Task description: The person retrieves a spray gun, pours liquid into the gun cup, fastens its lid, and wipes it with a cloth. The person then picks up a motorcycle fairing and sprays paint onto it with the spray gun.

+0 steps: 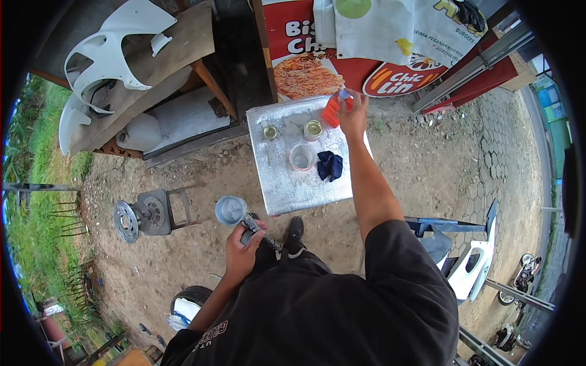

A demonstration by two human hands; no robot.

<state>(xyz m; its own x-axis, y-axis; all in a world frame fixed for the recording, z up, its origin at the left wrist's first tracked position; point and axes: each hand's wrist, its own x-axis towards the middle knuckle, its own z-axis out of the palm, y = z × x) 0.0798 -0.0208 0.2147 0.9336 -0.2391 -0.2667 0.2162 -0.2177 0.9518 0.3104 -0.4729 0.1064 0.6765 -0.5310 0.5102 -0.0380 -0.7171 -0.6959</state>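
My left hand (243,244) is closed round the handle of a spray gun (249,226), whose round grey cup (231,210) sits open at the top, left of the table. Over the table's far right corner, my right hand (354,113) has its fingers wrapped round the upper part of a red bottle (331,110). The foil-covered table (274,189) also bears a small open tin (270,132), a larger open tin (312,129), a clear plastic cup (302,158) and a crumpled dark blue cloth (329,166).
A metal stand (154,211) with discs is on the dirt ground at the left. White fairing panels (101,52) lie on a shelf at the upper left. Red banners (360,70) are behind the table. Another white panel (470,268) is at the right.
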